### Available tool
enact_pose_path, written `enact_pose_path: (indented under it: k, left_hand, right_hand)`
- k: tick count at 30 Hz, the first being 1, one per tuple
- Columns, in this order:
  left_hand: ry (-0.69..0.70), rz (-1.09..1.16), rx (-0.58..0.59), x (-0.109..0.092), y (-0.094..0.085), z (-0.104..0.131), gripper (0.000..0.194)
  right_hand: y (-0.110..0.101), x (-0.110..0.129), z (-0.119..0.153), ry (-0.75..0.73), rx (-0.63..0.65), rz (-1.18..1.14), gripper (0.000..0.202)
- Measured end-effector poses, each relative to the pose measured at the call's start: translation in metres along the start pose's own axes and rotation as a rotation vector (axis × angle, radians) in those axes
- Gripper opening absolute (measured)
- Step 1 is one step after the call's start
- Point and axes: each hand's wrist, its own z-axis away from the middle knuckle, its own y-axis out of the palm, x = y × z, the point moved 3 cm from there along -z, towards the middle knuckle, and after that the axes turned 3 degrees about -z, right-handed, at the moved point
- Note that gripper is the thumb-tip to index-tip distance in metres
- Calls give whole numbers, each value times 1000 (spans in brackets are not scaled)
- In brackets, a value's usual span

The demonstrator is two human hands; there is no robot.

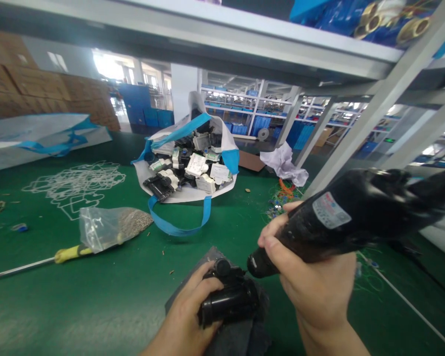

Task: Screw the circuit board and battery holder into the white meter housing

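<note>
My left hand (193, 306) is closed around a black plastic housing (230, 299) with a cylindrical body and a round knob on top. The housing rests on a dark cloth or sheet (178, 291) on the green table. In my right hand (315, 282) is a black power screwdriver (341, 222) with a silver label, held slantwise. Its nose points down and left, close beside the housing's right end; whether the bit touches it I cannot tell. Behind both hands sits a white bag with blue straps (178, 230), filled with several black-and-white devices (196, 165).
Left on the table lie a yellow-handled screwdriver (68, 253), a clear plastic bag of small metal parts (133, 221) and a heap of white wire loops (81, 183). Crumpled paper (284, 163) and green wire seals (278, 202) lie at right. A metal shelf (244, 44) spans overhead.
</note>
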Motion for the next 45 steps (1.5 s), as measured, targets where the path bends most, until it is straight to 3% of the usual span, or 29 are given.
enact_pose_path:
  k: [11,17,33,41,45]
  left_hand:
    - [-82,23,44,1,0,-3,38]
    - [-128,89,26,2,-1,-3,38]
    - [-179,159,48,-4,-4,-4,32]
    - [-317,466,-72,5,-11,-5,34]
    - [-398,658,-163,11,-15,-5,43]
  right_hand:
    - [0,-6,-4,63,-76,11,21]
    - [2,-4,2,38,-45,66,24]
    - [-5,-1,-4,-30,-17,-127,27]
    - [-29,26,-13,-139,-119,-352,31]
    - [-27,26,-13,-73,-64,-442,33]
